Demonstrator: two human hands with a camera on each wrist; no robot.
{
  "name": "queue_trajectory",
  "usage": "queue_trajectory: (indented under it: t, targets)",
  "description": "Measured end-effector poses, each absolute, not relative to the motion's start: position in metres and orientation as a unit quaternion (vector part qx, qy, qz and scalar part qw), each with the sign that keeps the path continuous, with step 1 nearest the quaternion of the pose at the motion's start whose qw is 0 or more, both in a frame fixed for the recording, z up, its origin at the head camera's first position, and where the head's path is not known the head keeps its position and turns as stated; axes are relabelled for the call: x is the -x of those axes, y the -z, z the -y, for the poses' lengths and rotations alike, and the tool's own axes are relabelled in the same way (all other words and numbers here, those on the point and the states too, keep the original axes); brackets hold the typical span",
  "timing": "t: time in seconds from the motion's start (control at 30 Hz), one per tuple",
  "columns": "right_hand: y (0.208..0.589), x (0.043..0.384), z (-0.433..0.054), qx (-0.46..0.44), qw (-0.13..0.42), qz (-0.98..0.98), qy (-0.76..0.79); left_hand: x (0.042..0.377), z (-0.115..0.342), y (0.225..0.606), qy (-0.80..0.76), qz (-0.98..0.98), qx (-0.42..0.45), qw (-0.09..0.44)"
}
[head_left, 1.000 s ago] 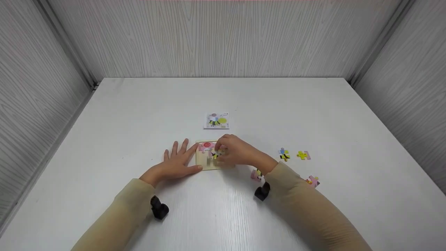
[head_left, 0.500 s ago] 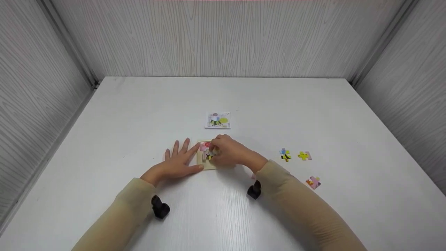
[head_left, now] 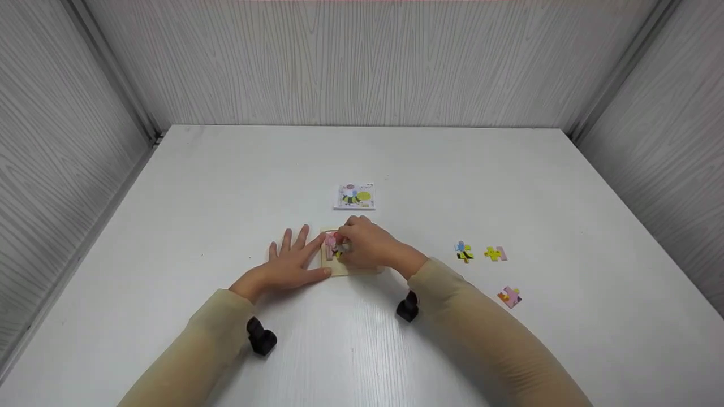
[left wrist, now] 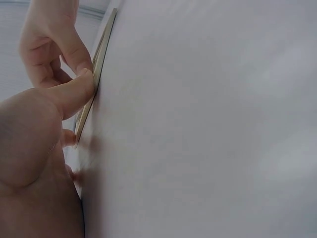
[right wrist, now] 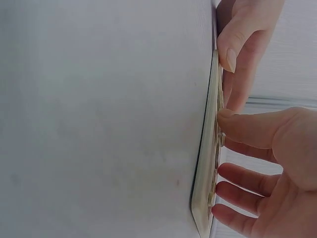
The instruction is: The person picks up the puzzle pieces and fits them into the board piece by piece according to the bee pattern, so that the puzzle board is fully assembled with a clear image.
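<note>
A shallow wooden puzzle tray [head_left: 346, 272] lies on the white table, with pink pieces [head_left: 330, 237] in its upper left part. My left hand [head_left: 287, 267] is spread flat beside it, thumb and forefinger on the tray's left edge. Over the tray, my right hand [head_left: 370, 244] pinches a bee-patterned puzzle piece [head_left: 338, 252] between thumb and fingers, at the left part of the tray. That hand hides much of the tray's right side. In the right wrist view the thumb [right wrist: 242, 124] sits right at the tray's top, the other fingers along it.
Three loose puzzle pieces lie to the right: a blue and yellow one [head_left: 464, 252], a yellow one [head_left: 495, 254] and a pink one [head_left: 510, 297]. Behind the tray is a square bee picture [head_left: 356, 196]. Wood-grain panels [head_left: 362, 62] stand around the table.
My right hand has shifted left over the tray with the puzzle piece, bringing it beside the left edge. The right sleeve now covers a loose piece seen earlier. My left hand stays put.
</note>
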State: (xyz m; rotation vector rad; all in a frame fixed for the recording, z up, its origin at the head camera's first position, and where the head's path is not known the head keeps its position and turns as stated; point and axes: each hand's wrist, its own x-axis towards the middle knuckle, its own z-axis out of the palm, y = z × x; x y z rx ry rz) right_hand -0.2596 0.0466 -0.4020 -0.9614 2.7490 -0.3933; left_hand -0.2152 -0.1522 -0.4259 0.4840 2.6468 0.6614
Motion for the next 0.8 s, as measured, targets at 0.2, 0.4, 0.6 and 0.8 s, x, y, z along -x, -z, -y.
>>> queue_trajectory:
  t: [0.2, 0.4, 0.6, 0.8]
  targets:
    - [0.4038, 0.2608, -0.0473, 0.334, 0.085, -0.929, 0.132, 0.2152, 0.1513, 0.4256, -0.233, -0.939, -0.172, 0.186]
    - [0.4052, 0.2617, -0.0463, 0.337, 0.080, -0.928, 0.138, 0.2147, 0.1519, 0.4253, -0.231, -0.940, -0.170, 0.186]
    - [0.4053, 0.2628, -0.0453, 0.332, 0.082, -0.930, 0.133, 0.2141, 0.1515, 0.4242, -0.233, -0.939, -0.170, 0.187]
    - [0.4060, 0.2626, -0.0449, 0.327, 0.087, -0.931, 0.135, 0.2140, 0.1522, 0.4243, -0.236, -0.939, -0.173, 0.183]
